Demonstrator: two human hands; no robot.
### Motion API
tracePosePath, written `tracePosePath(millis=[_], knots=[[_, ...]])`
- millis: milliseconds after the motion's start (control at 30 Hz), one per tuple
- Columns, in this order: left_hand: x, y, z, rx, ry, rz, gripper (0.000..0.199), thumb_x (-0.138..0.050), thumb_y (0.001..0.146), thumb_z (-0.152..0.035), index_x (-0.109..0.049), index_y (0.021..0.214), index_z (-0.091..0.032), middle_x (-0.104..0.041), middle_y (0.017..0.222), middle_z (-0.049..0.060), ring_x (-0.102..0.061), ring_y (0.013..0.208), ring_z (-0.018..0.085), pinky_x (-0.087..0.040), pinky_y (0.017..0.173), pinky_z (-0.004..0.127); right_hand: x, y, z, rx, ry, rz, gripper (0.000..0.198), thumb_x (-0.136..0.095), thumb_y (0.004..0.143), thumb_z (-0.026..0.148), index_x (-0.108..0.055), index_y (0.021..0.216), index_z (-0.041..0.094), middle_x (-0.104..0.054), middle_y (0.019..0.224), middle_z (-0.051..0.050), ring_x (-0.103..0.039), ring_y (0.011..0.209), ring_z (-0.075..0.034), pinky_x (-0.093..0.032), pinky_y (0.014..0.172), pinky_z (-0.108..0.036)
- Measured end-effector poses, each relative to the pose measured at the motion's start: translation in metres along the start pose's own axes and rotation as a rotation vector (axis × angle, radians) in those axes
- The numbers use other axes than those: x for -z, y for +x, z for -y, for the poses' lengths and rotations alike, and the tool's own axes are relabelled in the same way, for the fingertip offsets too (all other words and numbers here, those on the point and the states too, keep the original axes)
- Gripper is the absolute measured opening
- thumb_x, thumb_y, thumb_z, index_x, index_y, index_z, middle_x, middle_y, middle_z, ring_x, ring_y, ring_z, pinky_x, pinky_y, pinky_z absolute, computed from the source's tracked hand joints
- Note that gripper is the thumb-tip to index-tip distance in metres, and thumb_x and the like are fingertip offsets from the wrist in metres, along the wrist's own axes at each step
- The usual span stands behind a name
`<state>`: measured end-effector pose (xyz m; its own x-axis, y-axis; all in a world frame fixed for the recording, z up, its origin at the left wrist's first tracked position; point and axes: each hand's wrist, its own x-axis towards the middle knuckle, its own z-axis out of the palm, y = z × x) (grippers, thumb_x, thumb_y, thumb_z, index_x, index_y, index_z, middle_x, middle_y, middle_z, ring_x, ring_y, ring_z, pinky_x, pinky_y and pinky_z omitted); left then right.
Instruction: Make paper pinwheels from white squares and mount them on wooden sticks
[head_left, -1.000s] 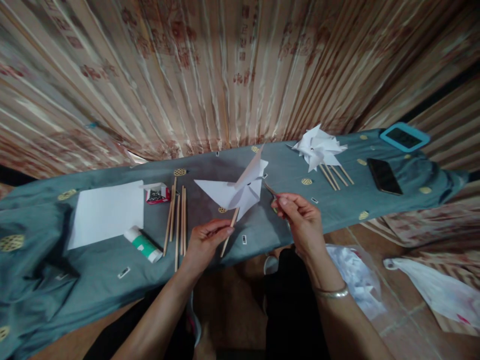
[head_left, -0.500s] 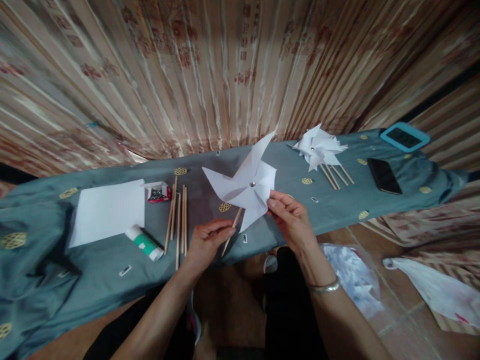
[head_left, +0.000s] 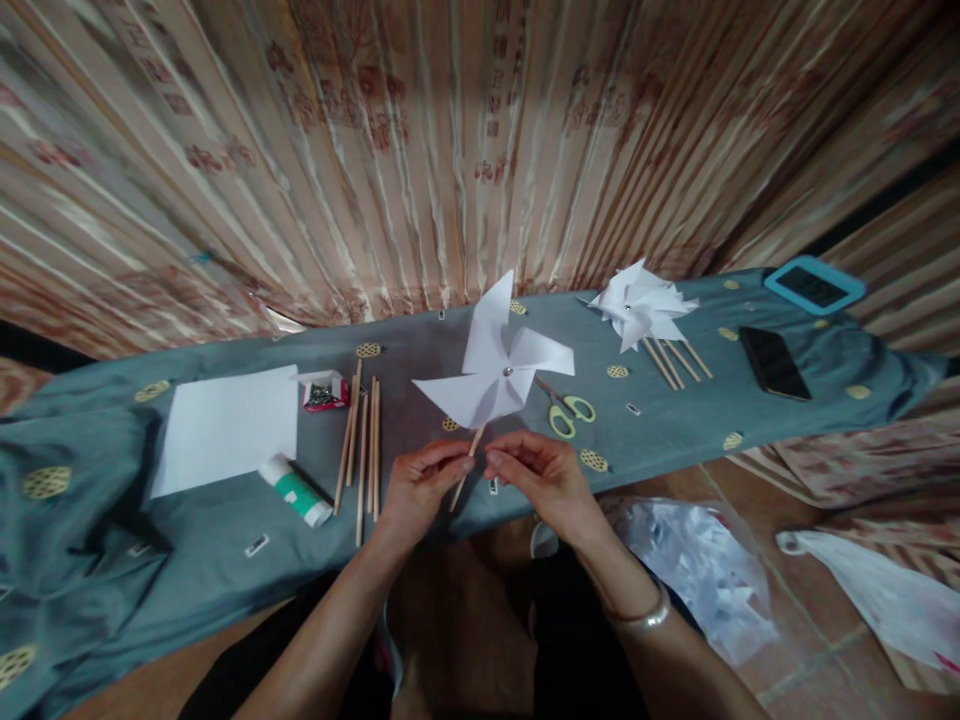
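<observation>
A white paper pinwheel [head_left: 491,385] with a metal pin at its centre stands over the table on a thin wooden stick [head_left: 459,492]. My left hand [head_left: 424,485] pinches that stick below the blades. Just right of the stick is my right hand [head_left: 544,485], its thumb and fingertips drawn together with nothing visible in them, close to the stick but seemingly apart from it. Behind the pinwheel's right side lie scissors [head_left: 562,420] with yellow-green handles, their blades partly hidden by paper.
Left on the cloth-covered table [head_left: 217,540] are white paper sheets [head_left: 232,430], a glue stick [head_left: 296,490], a small box of pins [head_left: 325,391] and several wooden sticks [head_left: 364,450]. Finished pinwheels [head_left: 645,305], a phone [head_left: 774,362] and a blue-framed timer [head_left: 814,285] lie right. Plastic bags [head_left: 697,570] rest on the floor.
My right hand has let go of the paper blade and moved down and left beside the stick. The blades have turned, and the scissors have come into view.
</observation>
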<state>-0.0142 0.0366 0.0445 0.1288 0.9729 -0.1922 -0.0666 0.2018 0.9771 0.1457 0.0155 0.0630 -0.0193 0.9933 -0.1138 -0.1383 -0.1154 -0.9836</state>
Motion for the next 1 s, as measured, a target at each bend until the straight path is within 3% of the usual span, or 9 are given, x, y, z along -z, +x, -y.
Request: tracePosePath(millis=[167,300,467,667,833,1000], knots=[[-0.005,-0.001,-0.005,0.050,-0.042,0.001,0.023,-0.078,0.062,-0.033,-0.079,0.080,-0.019,-0.077,0.085,0.005,-0.068,0.083,0.020,-0.052,0.083,0.031,0.005,0.000,-0.007,0.087,-0.177,-0.057,0.017,-0.073,0.076,0.039,-0.075,0.083,0.024,-0.075,0.080,-0.002,-0.065,0.073,-0.016,-0.051,0.069,-0.030],[-0.014,-0.002,-0.006,0.058,-0.103,-0.008,0.023,-0.080,0.061,-0.033,-0.078,0.079,-0.019,-0.078,0.084,0.005,-0.069,0.083,0.021,-0.052,0.086,0.033,0.000,0.004,-0.007,0.132,-0.137,-0.108,0.016,-0.074,0.074,0.038,-0.077,0.084,0.025,-0.076,0.083,-0.003,-0.066,0.077,-0.018,-0.052,0.075,-0.032],[-0.026,0.001,-0.001,0.075,-0.198,-0.054,0.024,-0.084,0.055,-0.030,-0.078,0.076,-0.019,-0.078,0.080,0.004,-0.069,0.077,0.019,-0.053,0.083,0.034,-0.009,0.012,-0.007,0.142,-0.087,-0.192,0.013,-0.075,0.072,0.034,-0.076,0.080,0.023,-0.074,0.079,-0.002,-0.064,0.073,-0.017,-0.050,0.071,-0.031],[-0.032,0.004,0.001,0.087,-0.323,-0.075,0.033,-0.086,0.052,-0.028,-0.077,0.082,-0.018,-0.078,0.086,0.005,-0.071,0.086,0.021,-0.052,0.090,0.036,-0.010,0.020,-0.003,0.147,-0.100,-0.253,0.015,-0.073,0.072,0.036,-0.074,0.073,0.021,-0.071,0.068,0.000,-0.061,0.063,-0.015,-0.048,0.062,-0.028],[-0.032,0.002,0.000,0.097,-0.378,-0.086,0.042,-0.085,0.053,-0.025,-0.075,0.094,-0.018,-0.077,0.098,0.008,-0.069,0.100,0.021,-0.050,0.096,0.036,0.009,0.030,0.019,0.253,-0.306,-0.392,0.021,-0.071,0.073,0.041,-0.075,0.079,0.021,-0.071,0.068,0.000,-0.060,0.064,-0.016,-0.045,0.060,-0.028],[-0.030,-0.002,-0.001,0.066,-0.360,-0.043,0.038,-0.084,0.054,-0.026,-0.076,0.090,-0.018,-0.076,0.099,0.008,-0.069,0.095,0.021,-0.051,0.093,0.037,0.057,0.050,0.053,0.300,-0.774,-0.526,0.026,-0.065,0.079,0.043,-0.076,0.081,0.020,-0.073,0.071,-0.002,-0.063,0.063,-0.018,-0.043,0.062,-0.028]])
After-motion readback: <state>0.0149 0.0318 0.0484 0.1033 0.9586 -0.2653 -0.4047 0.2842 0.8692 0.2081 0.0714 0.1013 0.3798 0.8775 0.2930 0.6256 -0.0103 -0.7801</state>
